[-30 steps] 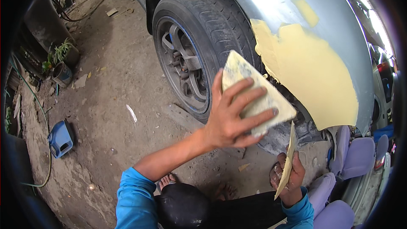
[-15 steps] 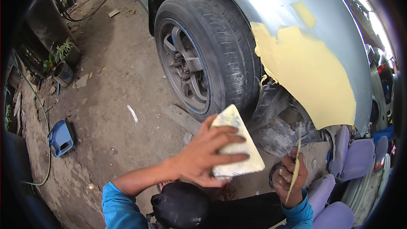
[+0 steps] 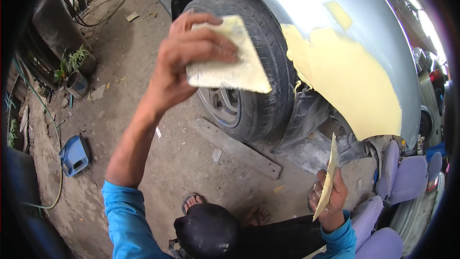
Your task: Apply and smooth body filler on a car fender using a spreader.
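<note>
My left hand (image 3: 189,50) is closed around the edge of a pale, smeared rectangular putty board (image 3: 237,69), its fingers lying across the face. The board is tilted in front of the car wheel (image 3: 270,62) and hides part of the tyre and rim. Lower right, my right hand (image 3: 330,194) grips a thin, flat putty spreader (image 3: 331,170) coated in yellow, seen nearly edge-on and pointing up. Above it is the silver car fender (image 3: 390,52), with a broad patch of yellow body filler (image 3: 350,76) and a smaller patch higher up.
A wooden plank (image 3: 239,148) lies on the ground by the tyre. Purple seats (image 3: 407,177) stand close on the right. To the left are a blue plastic dustpan-like piece (image 3: 75,156), a green hose (image 3: 58,182) and potted plants (image 3: 76,81). My sandalled foot (image 3: 194,201) shows below.
My left hand has lifted the board up and to the left, in front of the wheel. In my right hand the spreader has turned slightly and shows more of its yellow face.
</note>
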Demonstrator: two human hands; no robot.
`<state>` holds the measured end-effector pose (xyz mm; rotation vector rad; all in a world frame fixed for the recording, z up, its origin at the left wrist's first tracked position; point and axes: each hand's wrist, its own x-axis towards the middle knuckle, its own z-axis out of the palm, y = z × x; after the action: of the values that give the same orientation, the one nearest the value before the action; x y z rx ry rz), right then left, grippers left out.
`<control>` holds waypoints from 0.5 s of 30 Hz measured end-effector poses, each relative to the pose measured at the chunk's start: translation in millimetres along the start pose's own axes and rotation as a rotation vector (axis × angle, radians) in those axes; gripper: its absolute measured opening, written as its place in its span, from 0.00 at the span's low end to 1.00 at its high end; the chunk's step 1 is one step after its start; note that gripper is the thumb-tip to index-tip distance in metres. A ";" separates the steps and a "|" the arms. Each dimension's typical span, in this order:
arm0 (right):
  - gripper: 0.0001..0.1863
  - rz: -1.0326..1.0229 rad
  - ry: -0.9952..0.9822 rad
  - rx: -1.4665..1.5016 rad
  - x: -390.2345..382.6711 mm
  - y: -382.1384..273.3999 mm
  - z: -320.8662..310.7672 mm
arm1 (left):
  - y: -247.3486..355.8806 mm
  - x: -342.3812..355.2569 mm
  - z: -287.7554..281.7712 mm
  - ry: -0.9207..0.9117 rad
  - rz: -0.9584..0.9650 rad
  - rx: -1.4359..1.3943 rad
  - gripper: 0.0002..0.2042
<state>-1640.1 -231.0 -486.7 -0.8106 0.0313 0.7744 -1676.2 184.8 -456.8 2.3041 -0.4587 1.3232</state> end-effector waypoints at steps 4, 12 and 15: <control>0.19 0.013 0.073 0.002 0.0 2.5 7.6 | -5.4 35.7 -4.4 0.043 0.090 -0.211 0.09; 0.20 0.022 0.245 -0.046 0.2 4.2 12.5 | 7.0 47.6 8.2 0.021 0.169 -0.382 0.10; 0.20 0.020 0.231 -0.069 0.9 3.6 8.4 | 13.7 46.9 10.4 -0.001 0.181 -0.400 0.10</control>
<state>-1643.9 -223.3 -483.4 -0.9634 0.2207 0.7000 -1652.5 164.7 -417.7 1.9666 -0.8642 1.1820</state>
